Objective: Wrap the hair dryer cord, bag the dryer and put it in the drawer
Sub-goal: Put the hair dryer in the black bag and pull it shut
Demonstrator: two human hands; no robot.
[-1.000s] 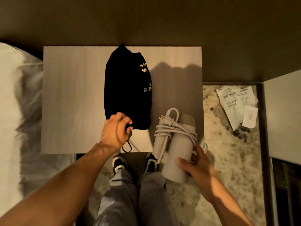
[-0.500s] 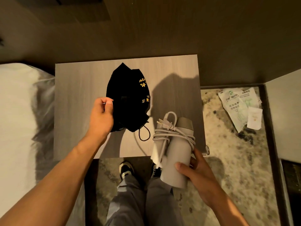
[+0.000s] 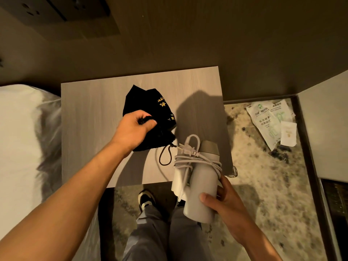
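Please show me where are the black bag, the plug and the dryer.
Bag [image 3: 150,104], head view, on the black cloth above the left hand.
Plug [image 3: 188,151], head view, on the white plug body.
Dryer [image 3: 202,185], head view, on the barrel's middle.

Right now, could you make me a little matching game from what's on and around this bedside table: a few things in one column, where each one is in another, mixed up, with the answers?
Things:
1. black bag
2. hair dryer
3. white cord
4. paper packets

Places or states:
A. wound around the dryer's body
B. lying on the speckled floor, right of the table
C. bunched in the left hand over the tabletop
D. held by its lower end in the right hand

Pairs: 1-C, 2-D, 3-A, 4-B
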